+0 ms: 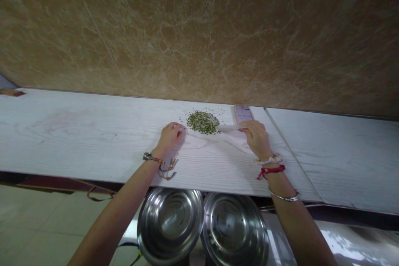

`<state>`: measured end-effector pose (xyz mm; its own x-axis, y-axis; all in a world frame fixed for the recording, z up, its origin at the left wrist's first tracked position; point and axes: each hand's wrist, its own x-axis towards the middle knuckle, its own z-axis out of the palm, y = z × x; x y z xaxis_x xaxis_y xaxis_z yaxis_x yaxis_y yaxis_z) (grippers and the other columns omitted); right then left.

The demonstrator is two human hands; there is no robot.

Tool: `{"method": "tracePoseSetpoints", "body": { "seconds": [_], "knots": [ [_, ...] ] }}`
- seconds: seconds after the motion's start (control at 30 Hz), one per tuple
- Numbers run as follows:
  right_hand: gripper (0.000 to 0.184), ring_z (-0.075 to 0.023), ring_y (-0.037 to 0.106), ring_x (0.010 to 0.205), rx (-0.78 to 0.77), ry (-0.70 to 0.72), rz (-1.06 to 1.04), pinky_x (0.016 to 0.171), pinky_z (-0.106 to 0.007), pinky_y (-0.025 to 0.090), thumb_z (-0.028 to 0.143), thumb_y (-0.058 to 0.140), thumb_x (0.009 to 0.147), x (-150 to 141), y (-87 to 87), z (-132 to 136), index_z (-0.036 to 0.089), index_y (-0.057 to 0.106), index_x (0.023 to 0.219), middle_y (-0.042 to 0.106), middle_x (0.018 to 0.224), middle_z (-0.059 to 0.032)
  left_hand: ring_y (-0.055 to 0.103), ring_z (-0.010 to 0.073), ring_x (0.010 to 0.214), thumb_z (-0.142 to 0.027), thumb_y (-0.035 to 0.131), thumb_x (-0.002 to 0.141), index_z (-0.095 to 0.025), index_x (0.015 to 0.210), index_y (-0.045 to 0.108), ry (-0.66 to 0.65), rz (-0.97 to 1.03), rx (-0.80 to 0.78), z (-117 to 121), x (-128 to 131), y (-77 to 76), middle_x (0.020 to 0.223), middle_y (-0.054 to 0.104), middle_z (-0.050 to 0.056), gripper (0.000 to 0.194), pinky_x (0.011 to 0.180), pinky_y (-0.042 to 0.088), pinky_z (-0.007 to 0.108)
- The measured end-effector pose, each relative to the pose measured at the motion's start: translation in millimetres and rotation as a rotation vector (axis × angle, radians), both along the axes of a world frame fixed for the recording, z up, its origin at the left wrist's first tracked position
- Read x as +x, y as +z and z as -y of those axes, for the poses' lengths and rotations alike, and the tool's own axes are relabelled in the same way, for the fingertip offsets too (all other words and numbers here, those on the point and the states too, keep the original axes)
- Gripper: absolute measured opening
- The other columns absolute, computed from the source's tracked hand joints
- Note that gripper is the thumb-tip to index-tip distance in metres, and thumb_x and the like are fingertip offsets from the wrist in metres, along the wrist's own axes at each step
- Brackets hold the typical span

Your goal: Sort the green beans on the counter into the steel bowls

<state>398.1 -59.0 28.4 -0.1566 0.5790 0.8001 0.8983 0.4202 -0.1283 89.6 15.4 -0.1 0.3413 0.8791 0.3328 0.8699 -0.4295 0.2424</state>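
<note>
A loose pile of small green beans point(203, 122), looking like mung beans, lies spread on the white wood-grain tabletop point(77, 141), with strays around its edges. Just left of the pile rests my left hand point(171, 134), fingers curled together close to the surface; whatever they hold, if anything, is hidden. My right hand point(257, 136) is on the other side, closed on one end of a thin pale strip point(230, 127). The strip's far end meets the right edge of the pile.
A phone point(243, 114) with a lit screen lies behind my right hand, near the brown marbled wall point(199, 41). Two steel bowls point(144, 226) point(263, 232) sit below the table's front edge; dark specks show in the right one. A brown wooden piece point(11, 92) lies at the far left.
</note>
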Motion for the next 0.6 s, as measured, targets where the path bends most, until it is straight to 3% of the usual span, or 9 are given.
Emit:
{"method": "tracePoseSetpoints", "body": {
  "seconds": [0.6],
  "knots": [
    [0.020, -0.0197, 0.063, 0.083, -0.065, 0.016, -0.025, 0.073, -0.034, 0.048, 0.019, 0.044, 0.086, 11.5, 0.5, 0.6, 0.022, 0.063, 0.089, 0.070, 0.084, -0.0041, 0.058, 0.0241, 0.097, -0.013, 0.043, 0.079, -0.013, 0.105, 0.064, -0.017, -0.004, -0.010, -1.2, -1.2, -0.6, 0.107, 0.063, 0.014, 0.033, 0.089, 0.047, 0.040]
  ]
}}
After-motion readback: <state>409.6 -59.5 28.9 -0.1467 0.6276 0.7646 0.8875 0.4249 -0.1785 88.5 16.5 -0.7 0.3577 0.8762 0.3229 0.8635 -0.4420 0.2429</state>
